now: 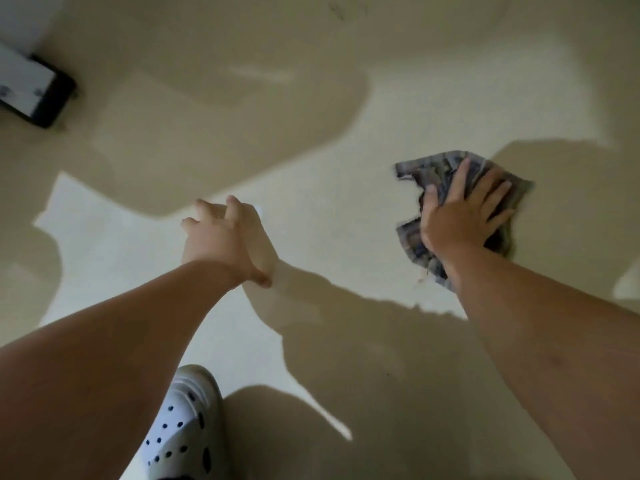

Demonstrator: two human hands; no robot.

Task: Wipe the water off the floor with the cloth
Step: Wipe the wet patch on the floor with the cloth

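A crumpled grey patterned cloth [429, 174] lies on the pale cream floor [329, 209] at the right. My right hand [460, 216] lies flat on top of it, fingers spread, pressing it to the floor. My left hand [225, 237] hovers over the middle of the floor with loosely curled fingers and nothing in it. Small wet glints show on the floor just beside my left hand; the frame is blurred, so the water's extent is unclear.
A black phone [31, 91] with a lit screen lies on the floor at the far left. A white perforated clog [183, 427] on a foot is at the bottom centre. Shadows of my arms and body cross the floor.
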